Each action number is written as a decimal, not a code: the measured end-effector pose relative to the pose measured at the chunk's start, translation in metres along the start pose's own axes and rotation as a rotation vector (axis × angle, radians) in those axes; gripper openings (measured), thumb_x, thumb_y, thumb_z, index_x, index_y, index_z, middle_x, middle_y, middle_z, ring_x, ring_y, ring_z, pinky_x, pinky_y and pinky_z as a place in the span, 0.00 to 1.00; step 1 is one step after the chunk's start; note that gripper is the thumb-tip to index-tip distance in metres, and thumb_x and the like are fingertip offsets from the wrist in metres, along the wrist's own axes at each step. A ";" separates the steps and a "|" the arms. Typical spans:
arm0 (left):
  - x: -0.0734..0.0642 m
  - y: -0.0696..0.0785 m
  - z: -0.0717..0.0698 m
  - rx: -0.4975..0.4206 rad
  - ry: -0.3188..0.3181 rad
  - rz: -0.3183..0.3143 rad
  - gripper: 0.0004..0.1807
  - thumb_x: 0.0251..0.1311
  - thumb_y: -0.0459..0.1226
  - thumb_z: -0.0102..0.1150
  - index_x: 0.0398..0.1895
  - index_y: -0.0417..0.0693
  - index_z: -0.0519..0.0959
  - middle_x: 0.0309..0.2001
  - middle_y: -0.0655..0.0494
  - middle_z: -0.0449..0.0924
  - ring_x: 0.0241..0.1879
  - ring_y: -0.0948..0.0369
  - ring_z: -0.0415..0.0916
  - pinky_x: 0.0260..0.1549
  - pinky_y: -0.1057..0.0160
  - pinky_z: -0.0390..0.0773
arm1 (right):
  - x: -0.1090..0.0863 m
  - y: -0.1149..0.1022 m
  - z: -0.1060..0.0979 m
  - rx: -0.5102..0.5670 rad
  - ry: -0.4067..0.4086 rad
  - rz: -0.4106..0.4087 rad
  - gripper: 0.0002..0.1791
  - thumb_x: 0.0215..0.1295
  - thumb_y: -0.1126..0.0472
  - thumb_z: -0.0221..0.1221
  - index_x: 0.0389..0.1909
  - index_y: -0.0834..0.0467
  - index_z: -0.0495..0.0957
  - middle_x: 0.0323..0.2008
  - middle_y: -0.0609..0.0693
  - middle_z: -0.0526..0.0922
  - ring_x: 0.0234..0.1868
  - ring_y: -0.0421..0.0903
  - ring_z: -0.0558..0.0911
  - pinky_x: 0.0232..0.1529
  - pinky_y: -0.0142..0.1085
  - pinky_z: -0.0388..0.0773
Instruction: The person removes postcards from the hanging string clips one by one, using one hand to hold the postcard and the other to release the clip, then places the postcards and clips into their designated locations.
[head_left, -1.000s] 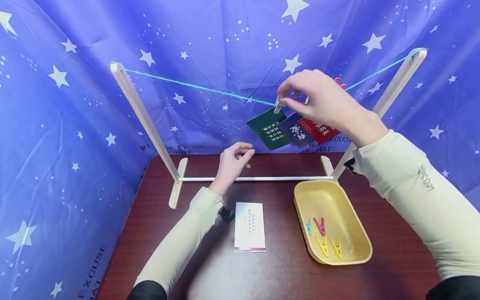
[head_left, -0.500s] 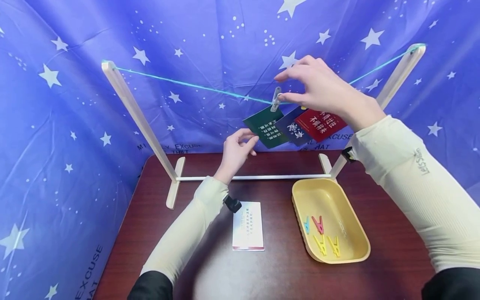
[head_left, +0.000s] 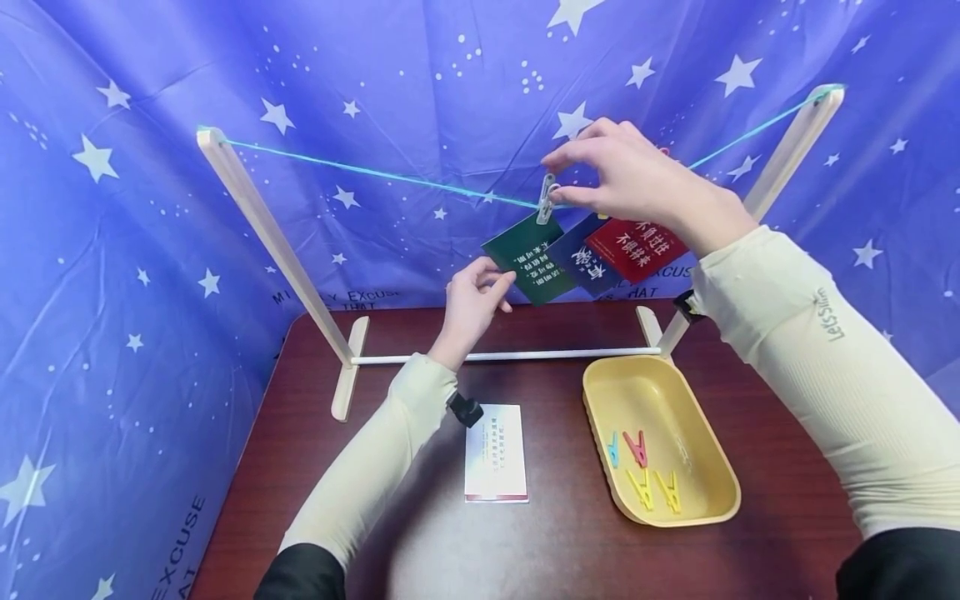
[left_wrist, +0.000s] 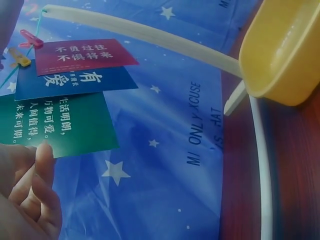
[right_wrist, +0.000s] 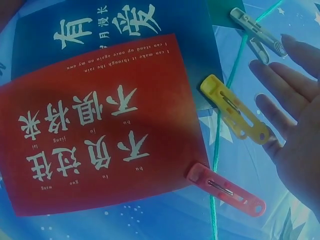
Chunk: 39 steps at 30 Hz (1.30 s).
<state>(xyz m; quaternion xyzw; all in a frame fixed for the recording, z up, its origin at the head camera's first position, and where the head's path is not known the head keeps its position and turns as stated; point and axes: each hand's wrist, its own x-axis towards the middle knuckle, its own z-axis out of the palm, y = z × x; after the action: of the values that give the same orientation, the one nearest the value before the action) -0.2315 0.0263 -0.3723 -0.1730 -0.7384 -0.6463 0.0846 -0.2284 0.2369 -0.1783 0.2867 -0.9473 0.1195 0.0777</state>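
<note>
A green card (head_left: 528, 262) hangs from the teal string (head_left: 390, 177), held there by a clear grey clothespin (head_left: 545, 204). My left hand (head_left: 474, 304) pinches the card's lower left edge, thumb in front, as the left wrist view shows too. Beside the clothespin my right hand (head_left: 637, 175) is spread, thumb and index finger apart around its handle end. In the right wrist view the fingertips lie close to that clothespin (right_wrist: 257, 32); contact is hard to judge. A blue card (left_wrist: 75, 82) on a yellow clothespin (right_wrist: 235, 110) and a red card (right_wrist: 100, 125) on a pink clothespin (right_wrist: 225, 190) overlap alongside.
The string runs between two wooden posts (head_left: 266, 242) joined by a white bar (head_left: 555, 356). A yellow tray (head_left: 705, 433) at the right contains several clothespins (head_left: 637, 450). White printed cards (head_left: 497, 454) lie on the brown table (head_left: 360, 492). A starry blue curtain (head_left: 420, 75) hangs behind.
My left hand has come up and right to the green card's edge and taken hold of it. My right index finger has lifted off the grey clothespin, which stays on the string.
</note>
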 end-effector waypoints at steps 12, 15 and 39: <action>-0.003 0.000 -0.001 0.010 0.025 0.041 0.06 0.67 0.33 0.68 0.35 0.37 0.83 0.29 0.43 0.88 0.16 0.60 0.80 0.16 0.71 0.65 | 0.000 0.001 0.004 0.029 0.013 -0.014 0.22 0.74 0.55 0.63 0.63 0.61 0.81 0.57 0.62 0.85 0.64 0.61 0.69 0.64 0.60 0.59; -0.004 0.000 -0.002 0.014 0.023 0.046 0.07 0.67 0.33 0.68 0.35 0.37 0.83 0.29 0.43 0.88 0.15 0.62 0.80 0.16 0.71 0.65 | 0.000 0.002 0.007 0.037 0.029 -0.027 0.19 0.74 0.56 0.64 0.60 0.61 0.83 0.55 0.62 0.86 0.63 0.61 0.70 0.63 0.60 0.59; -0.007 -0.002 -0.007 0.051 0.049 0.053 0.06 0.67 0.36 0.69 0.35 0.40 0.86 0.27 0.48 0.88 0.14 0.58 0.80 0.17 0.70 0.68 | -0.006 0.003 0.016 0.152 0.138 -0.116 0.05 0.67 0.68 0.68 0.40 0.64 0.83 0.41 0.60 0.85 0.52 0.56 0.71 0.56 0.52 0.65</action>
<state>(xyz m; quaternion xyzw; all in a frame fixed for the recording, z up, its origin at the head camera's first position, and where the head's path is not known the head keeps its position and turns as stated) -0.2270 0.0178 -0.3758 -0.1745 -0.7475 -0.6287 0.1244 -0.2270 0.2382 -0.1958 0.3371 -0.9098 0.2058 0.1277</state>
